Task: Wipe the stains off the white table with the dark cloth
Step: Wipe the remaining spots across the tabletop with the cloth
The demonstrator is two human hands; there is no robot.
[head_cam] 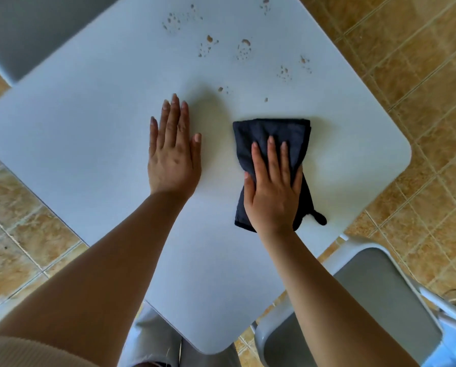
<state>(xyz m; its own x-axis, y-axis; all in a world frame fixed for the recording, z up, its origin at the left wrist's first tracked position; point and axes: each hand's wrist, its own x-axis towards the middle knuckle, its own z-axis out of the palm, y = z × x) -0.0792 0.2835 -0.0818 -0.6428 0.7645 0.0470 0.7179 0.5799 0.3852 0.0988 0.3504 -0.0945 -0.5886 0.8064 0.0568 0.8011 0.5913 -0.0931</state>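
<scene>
The white table (89, 128) fills the middle of the head view. Several brown stains (244, 49) are scattered over its far part, the nearest stains (223, 89) just beyond my hands. A folded dark cloth (269, 133) lies flat on the table right of centre. My right hand (273, 186) presses down on the cloth with straight fingers. My left hand (172, 149) rests flat on the bare table to the left of the cloth, fingers straight and together.
A grey chair (367, 300) with a white frame stands at the table's near right corner. Another grey chair (28, 30) is at the far left. Brown tiled floor (407, 62) surrounds the table. My legs show below the near corner.
</scene>
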